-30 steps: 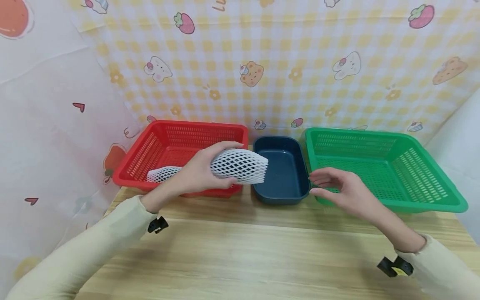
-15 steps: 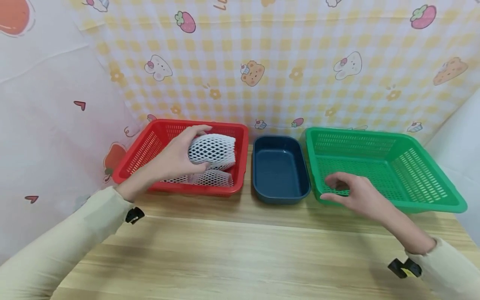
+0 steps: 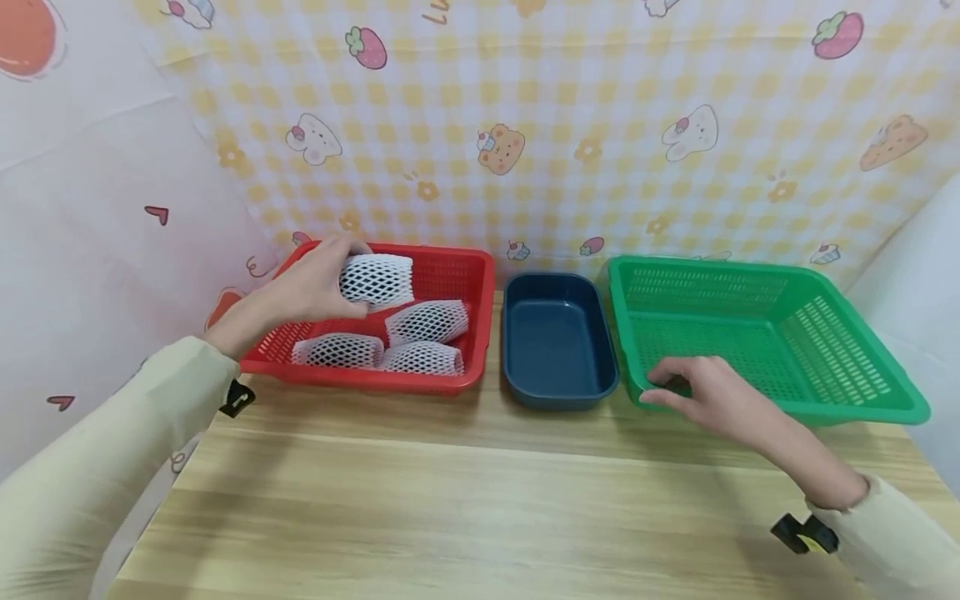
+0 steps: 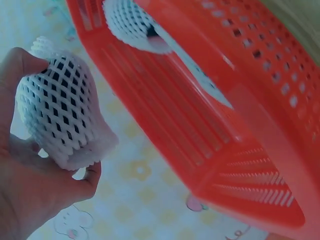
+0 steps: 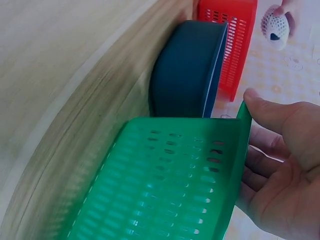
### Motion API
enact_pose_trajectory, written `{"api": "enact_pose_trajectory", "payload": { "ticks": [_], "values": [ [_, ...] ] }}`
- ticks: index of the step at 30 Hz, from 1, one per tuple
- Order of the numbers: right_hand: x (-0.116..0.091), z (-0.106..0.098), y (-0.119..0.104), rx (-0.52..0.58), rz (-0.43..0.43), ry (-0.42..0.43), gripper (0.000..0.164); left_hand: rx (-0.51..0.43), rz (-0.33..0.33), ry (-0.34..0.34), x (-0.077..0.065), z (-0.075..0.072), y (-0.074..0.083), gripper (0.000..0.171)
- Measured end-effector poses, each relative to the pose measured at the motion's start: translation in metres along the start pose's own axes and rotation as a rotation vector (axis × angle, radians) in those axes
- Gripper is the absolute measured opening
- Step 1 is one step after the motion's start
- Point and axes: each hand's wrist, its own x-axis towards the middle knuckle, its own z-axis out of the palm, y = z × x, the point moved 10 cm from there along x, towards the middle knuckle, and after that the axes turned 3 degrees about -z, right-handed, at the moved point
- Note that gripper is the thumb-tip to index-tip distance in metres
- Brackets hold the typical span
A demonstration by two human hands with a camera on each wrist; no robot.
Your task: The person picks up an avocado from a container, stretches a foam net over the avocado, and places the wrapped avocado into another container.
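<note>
My left hand (image 3: 311, 279) grips a white foam net sleeve (image 3: 377, 281) above the back left of the red basket (image 3: 420, 382). In the left wrist view, something dark shows through the mesh of the held sleeve (image 4: 62, 102); its kind is hidden. Thumb and fingers lie around it. Three more netted pieces lie in the red basket, one of them a sleeve (image 3: 427, 321) near its right side. My right hand (image 3: 712, 396) is loosely bent at the front left corner of the green basket (image 3: 825, 414), thumb by the rim, holding nothing I can see.
A dark blue tray (image 3: 558, 346) stands between the two baskets. All three containers sit along the back of the wooden table (image 3: 480, 508). Behind them hangs a yellow checked cloth (image 3: 555, 200), and a white cloth (image 3: 90, 275) covers the left side.
My left hand has carried the net sleeve leftward and back, from beside the blue tray to over the red basket. My right hand has shifted slightly right and lower, its fingers drawing closer together.
</note>
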Motion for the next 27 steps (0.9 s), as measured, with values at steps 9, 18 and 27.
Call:
{"api": "enact_pose_trajectory", "payload": {
  "ticks": [9,18,27],
  "values": [
    [0.003,0.004,-0.002,0.006,0.006,-0.043,0.010,0.014,-0.091,-0.087,0.007,0.002,-0.028,0.069],
    [0.004,0.004,-0.002,0.014,0.017,-0.060,0.011,0.040,-0.051,-0.145,0.027,0.003,-0.037,0.073],
    [0.004,0.004,-0.001,0.023,0.022,-0.071,0.011,0.051,-0.138,-0.286,0.043,0.030,-0.061,0.066]
  ]
}}
